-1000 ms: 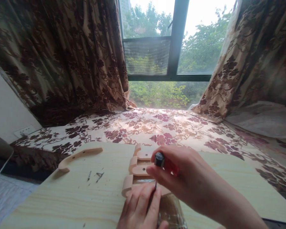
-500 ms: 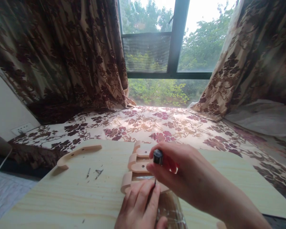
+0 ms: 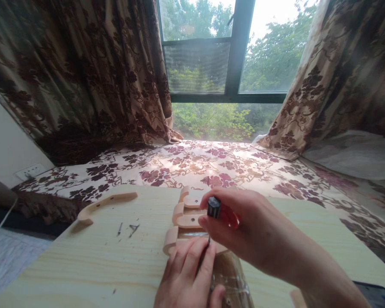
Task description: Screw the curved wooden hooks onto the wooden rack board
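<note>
My right hand (image 3: 240, 220) is closed around the black handle of a screwdriver (image 3: 213, 207), held upright with its thin shaft pointing down. The tip sits between two fingers of my left hand (image 3: 188, 269), which lies flat with its fingers stretched over the nearest pale wooden hook (image 3: 171, 241). That hook rests across a brown plank (image 3: 232, 278) wrapped in clear plastic. Just beyond it are two more curved hooks, a middle one (image 3: 179, 217) and a far one (image 3: 185, 196), each showing a dark screw hole. My fingers hide where the tip meets the wood.
On the pale wooden tabletop (image 3: 83, 261), a loose hook (image 3: 107, 203) lies at left near several small screws (image 3: 134, 229). A dark phone-like object (image 3: 377, 295) is at the lower right. Behind the table spreads a floral cloth (image 3: 195, 164) below the window.
The view has shifted slightly. My right hand stays on the screwdriver above the nearest hook, with its grip little changed. My left hand remains on the hook.
</note>
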{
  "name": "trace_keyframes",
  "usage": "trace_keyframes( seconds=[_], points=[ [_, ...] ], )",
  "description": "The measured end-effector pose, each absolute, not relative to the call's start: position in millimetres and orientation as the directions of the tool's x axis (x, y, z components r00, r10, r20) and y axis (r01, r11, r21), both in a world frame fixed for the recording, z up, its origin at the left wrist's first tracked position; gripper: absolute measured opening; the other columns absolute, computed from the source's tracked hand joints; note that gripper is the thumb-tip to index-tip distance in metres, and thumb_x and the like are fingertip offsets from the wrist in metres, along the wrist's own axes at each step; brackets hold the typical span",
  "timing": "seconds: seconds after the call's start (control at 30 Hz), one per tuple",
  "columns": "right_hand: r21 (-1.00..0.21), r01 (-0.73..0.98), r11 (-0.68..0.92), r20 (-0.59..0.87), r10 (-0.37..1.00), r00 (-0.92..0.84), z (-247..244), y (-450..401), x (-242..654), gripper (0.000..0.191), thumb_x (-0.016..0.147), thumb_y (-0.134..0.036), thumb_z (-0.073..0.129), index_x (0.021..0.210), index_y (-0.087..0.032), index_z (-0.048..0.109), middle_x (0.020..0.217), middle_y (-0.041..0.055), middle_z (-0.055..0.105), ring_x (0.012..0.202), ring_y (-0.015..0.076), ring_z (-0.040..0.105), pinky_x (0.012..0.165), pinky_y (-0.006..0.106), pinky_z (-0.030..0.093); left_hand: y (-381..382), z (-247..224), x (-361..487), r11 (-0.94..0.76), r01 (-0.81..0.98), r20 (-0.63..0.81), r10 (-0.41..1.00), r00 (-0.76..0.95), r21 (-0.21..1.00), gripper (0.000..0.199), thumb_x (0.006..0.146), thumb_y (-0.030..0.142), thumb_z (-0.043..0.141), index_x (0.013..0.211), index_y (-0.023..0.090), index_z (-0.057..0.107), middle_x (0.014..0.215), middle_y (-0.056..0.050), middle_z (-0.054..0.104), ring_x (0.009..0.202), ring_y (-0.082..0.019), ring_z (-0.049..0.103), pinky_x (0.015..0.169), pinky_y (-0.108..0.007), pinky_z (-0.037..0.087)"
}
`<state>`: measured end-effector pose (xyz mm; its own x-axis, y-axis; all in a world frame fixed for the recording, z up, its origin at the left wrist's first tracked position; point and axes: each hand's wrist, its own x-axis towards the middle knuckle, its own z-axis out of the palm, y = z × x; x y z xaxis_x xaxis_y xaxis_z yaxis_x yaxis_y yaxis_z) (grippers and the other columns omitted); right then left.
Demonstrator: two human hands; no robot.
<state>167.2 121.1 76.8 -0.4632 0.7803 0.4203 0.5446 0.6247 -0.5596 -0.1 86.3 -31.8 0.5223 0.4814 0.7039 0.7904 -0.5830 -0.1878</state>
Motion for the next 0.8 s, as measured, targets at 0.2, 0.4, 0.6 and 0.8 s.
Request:
trace_keyframes(
  seconds=[0.2, 0.4, 0.6, 0.8],
  points=[
    [-0.554, 0.589, 0.588, 0.437, 0.808, -0.395, 76.4, 121.8, 164.8, 0.029, 0.083, -0.027, 0.057, 0.061, -0.019, 0.041, 0.053, -0.0074, 0.041, 0.050, 0.0064, 0.034, 0.046, 0.021, 0.025, 85.4, -28.4, 2.1, -0.573, 0.794, 0.700, 0.482, 0.527, -0.204, 0.033, 0.090, 0.031, 0.040, 0.106, 0.015, 0.063, 0.106, -0.005, 0.067, 0.096, -0.019, 0.061, 0.081, -0.029, 0.047],
    [-0.575, 0.546, 0.609, 0.433, 0.793, -0.428, 78.6, 119.2, 169.1, 0.016, 0.081, -0.023, 0.059, 0.069, -0.021, 0.048, 0.058, -0.0089, 0.047, 0.052, 0.0049, 0.040, 0.049, 0.019, 0.030, 84.8, -29.6, 1.1, -0.580, 0.796, 0.702, 0.495, 0.513, -0.173, 0.034, 0.090, 0.036, 0.042, 0.109, 0.016, 0.062, 0.108, -0.005, 0.066, 0.098, -0.019, 0.060, 0.083, -0.029, 0.046],
    [-0.593, 0.532, 0.605, 0.434, 0.796, -0.423, 78.1, 119.9, 170.2, 0.024, 0.084, -0.026, 0.057, 0.064, -0.020, 0.045, 0.057, -0.0079, 0.045, 0.053, 0.0058, 0.037, 0.049, 0.019, 0.029, 82.9, -30.8, -0.2, -0.589, 0.788, 0.696, 0.492, 0.523, -0.176, 0.034, 0.089, 0.033, 0.044, 0.111, 0.015, 0.061, 0.110, -0.006, 0.065, 0.100, -0.020, 0.059, 0.083, -0.029, 0.048],
    [-0.557, 0.631, 0.541, 0.410, 0.839, -0.357, 73.3, 124.3, 170.6, 0.024, 0.083, -0.034, 0.058, 0.068, -0.021, 0.046, 0.057, -0.0071, 0.044, 0.052, 0.0078, 0.035, 0.049, 0.023, 0.028, 83.7, -30.5, -0.2, -0.581, 0.784, 0.676, 0.489, 0.551, -0.218, 0.035, 0.084, 0.026, 0.045, 0.113, 0.013, 0.059, 0.111, -0.009, 0.064, 0.100, -0.021, 0.059, 0.083, -0.030, 0.049]
  ],
)
